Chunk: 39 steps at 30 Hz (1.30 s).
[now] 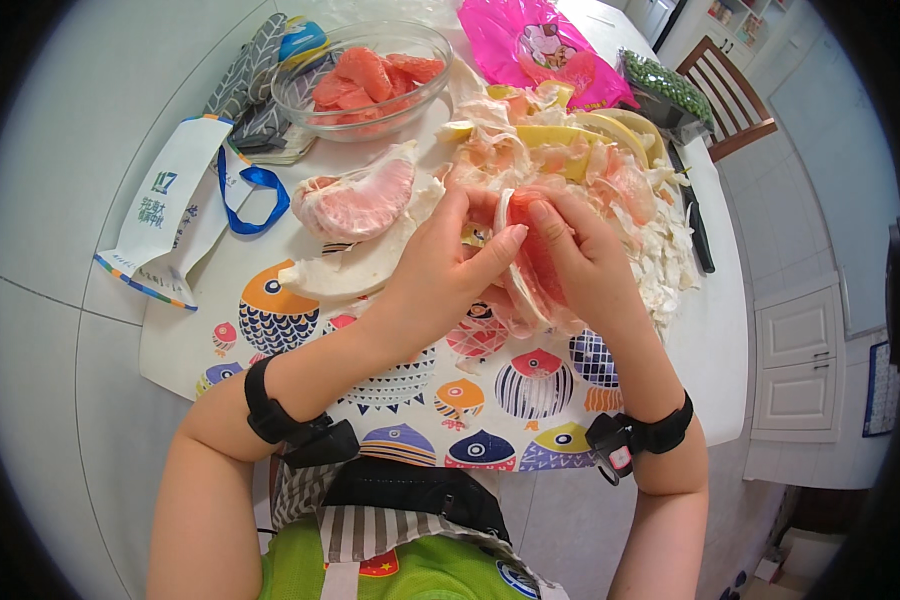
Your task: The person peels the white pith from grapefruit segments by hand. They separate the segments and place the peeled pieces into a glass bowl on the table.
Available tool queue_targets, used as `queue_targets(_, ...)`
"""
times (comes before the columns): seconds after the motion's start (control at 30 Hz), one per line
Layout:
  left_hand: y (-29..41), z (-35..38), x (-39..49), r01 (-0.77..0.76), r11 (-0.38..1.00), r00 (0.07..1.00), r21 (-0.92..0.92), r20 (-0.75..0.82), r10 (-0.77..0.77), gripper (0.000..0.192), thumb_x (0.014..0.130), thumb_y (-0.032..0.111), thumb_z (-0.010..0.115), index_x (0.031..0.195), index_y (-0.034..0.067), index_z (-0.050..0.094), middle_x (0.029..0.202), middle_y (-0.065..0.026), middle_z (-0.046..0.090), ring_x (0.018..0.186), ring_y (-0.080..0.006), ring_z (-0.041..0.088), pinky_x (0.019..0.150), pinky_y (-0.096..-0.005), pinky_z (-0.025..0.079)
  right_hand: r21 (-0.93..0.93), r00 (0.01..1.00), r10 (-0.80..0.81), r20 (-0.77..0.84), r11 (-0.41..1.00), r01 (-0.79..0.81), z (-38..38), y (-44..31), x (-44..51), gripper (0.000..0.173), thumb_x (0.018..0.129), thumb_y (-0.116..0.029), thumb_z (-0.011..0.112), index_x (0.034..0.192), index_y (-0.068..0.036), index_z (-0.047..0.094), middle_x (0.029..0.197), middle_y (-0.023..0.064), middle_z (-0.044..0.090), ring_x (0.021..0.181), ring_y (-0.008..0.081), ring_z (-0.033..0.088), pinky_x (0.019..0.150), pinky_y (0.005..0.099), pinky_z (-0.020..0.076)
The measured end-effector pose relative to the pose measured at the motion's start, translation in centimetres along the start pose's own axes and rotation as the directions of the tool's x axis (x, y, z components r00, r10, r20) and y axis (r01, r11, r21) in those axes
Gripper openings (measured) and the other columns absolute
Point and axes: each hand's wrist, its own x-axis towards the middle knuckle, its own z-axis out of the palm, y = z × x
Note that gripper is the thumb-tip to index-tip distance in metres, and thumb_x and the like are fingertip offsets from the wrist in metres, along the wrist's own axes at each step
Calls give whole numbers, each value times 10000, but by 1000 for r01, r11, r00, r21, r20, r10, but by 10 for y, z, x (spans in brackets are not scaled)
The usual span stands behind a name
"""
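Note:
A pink pomelo segment (541,262) is held upright between my two hands above the table. My left hand (450,259) grips its white membrane edge between thumb and fingers. On the other side, my right hand (581,251) presses its thumb and fingers against the bared flesh. To the left lies a larger pomelo piece (360,196) with pale membrane on it, beside a thick strip of white pith (345,274). Just beyond my hands is a heap of yellow rind (562,139) and torn membranes. Peeled pink flesh (367,79) sits in a clear glass bowl (285,94).
A knife (696,225) with a black handle lies along the right side. Behind the peel are a pink plastic bag (495,37) and a bag of green beans (667,94). A white paper bag (169,210) with blue ribbon (259,225) rests at the left table edge.

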Motion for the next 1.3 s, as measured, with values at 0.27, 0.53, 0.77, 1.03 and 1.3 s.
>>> queue_targets(0.27, 5, -1, 0, 52, 992, 999, -117, 10, -52, 413, 1018, 268, 557, 1317, 17, 422, 1143, -128, 565, 919, -189, 699, 707, -293, 617, 467, 956, 279, 94, 836, -290, -7, -3, 2, 308, 1039, -250, 526, 1180, -6, 649, 1090, 50, 661, 966, 103, 614, 831, 255, 508)
queue_targets(0.53, 14, -3, -2, 186, 951, 983, -246, 51, -178, 450, 1060, 242, 480, 1446, 23, 405, 1268, -79, 578, 1103, -110, 613, 847, -259, 560, 712, 902, 397, 172, 582, -392, -12, 3, 6, 352, 1031, -271, 543, 1258, -6, 594, 1126, 77, 657, 977, 109, 643, 815, 257, 545)
queue_targets(0.77, 3, -3, 1, -88, 994, 994, 64, -64, 93, 435, 1030, 314, 538, 1340, 9, 529, 1112, -105, 639, 913, -112, 647, 758, -254, 543, 516, 914, 401, 62, 771, -373, -6, -2, 3, 319, 1048, -258, 504, 1244, -17, 578, 1103, 58, 632, 967, 102, 595, 836, 251, 496)
queue_targets(1.03, -4, -4, 2, -255, 911, 956, 324, -55, 287, 413, 1013, 307, 555, 1278, -9, 541, 1019, -132, 634, 861, -178, 646, 764, -315, 511, 152, 995, 85, -59, 985, -75, 4, -2, 1, 291, 1034, -288, 535, 1166, -33, 582, 1026, 50, 620, 937, 102, 567, 839, 265, 466)
queue_targets(1.3, -11, 4, 5, -264, 939, 955, 220, -77, 286, 376, 1060, 301, 441, 1290, 8, 496, 1090, -159, 619, 957, -243, 628, 864, -353, 486, 115, 980, 200, -11, 973, -198, 4, -4, 0, 277, 982, -268, 639, 1097, -16, 620, 889, 16, 615, 779, 78, 545, 703, 236, 460)
